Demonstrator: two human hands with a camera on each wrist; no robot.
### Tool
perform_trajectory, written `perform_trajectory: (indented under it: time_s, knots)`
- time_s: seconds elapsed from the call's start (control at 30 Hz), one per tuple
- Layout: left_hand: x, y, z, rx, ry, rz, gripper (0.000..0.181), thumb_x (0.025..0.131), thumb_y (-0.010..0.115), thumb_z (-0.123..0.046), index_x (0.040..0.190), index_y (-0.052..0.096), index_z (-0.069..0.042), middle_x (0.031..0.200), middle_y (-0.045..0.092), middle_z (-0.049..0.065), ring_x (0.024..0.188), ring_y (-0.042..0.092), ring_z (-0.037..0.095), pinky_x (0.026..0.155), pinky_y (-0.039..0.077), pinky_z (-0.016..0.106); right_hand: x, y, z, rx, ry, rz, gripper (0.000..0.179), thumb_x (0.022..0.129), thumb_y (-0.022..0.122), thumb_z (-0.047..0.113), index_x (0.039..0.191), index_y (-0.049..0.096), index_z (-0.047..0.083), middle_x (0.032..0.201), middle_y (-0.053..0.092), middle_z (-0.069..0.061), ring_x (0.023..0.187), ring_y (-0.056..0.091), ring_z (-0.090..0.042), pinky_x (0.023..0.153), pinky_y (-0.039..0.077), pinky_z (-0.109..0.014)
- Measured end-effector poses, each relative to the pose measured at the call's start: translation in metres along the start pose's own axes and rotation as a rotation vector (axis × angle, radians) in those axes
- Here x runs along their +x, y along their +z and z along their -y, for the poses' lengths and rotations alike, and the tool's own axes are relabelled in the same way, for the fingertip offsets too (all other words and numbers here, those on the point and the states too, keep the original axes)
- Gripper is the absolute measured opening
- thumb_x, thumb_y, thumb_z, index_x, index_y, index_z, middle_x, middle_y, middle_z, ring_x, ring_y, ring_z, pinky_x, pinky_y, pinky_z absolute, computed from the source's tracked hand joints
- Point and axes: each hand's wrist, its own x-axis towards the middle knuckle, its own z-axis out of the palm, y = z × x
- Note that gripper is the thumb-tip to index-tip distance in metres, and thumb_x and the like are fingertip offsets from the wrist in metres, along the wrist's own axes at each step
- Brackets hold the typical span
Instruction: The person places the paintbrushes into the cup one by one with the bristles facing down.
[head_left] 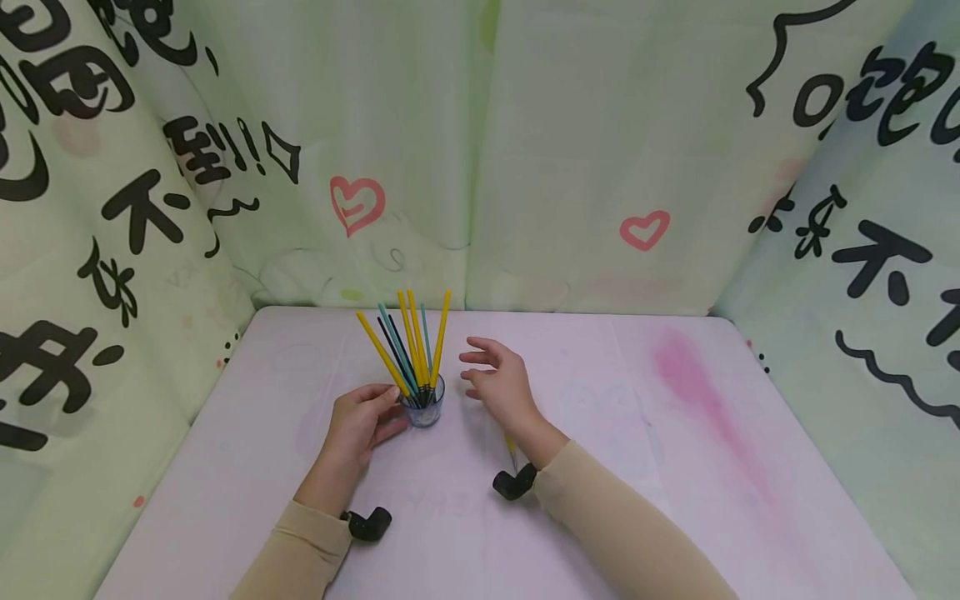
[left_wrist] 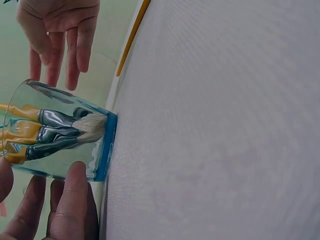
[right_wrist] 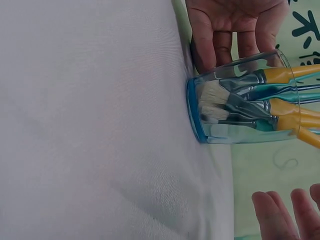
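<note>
A clear glass cup with a blue base (head_left: pixel 424 414) stands upright on the table, holding several paintbrushes (head_left: pixel 415 350) with bristles down and yellow, teal and dark handles up. My left hand (head_left: pixel 364 421) holds the cup from its left side, thumb near the rim and fingers against the wall. To the right of the cup, apart from it, my right hand (head_left: pixel 501 379) hovers with loosely bent, spread fingers and nothing in them. Another paintbrush (head_left: pixel 512 448), with a yellow handle, lies partly hidden below my right wrist.
The table (head_left: pixel 637 500) has a pale pinkish cloth with a brighter pink streak (head_left: pixel 708 400) on the right. Light green curtains (head_left: pixel 555 150) with black writing and pink hearts enclose it at the back and sides. A black wrist camera (head_left: pixel 369 525) sits on the left wrist.
</note>
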Motion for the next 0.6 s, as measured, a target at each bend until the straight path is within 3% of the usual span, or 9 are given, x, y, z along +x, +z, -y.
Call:
perform_trajectory:
  time_s: [0.6]
  knots:
    - [-0.002,0.000,-0.001,0.018,0.012,-0.001,0.033,0.105,0.071,-0.018,0.131,0.071,0.003,0.113,0.075,0.010,0.099,0.072,0.019,0.093,0.067,0.043,-0.007,-0.021,-0.008,-0.040,0.057,-0.019,0.053,0.099,0.066,0.001,0.149,0.062,0.018,0.133,0.072,-0.019,0.105,0.076,-0.039,0.073,0.070,-0.036]
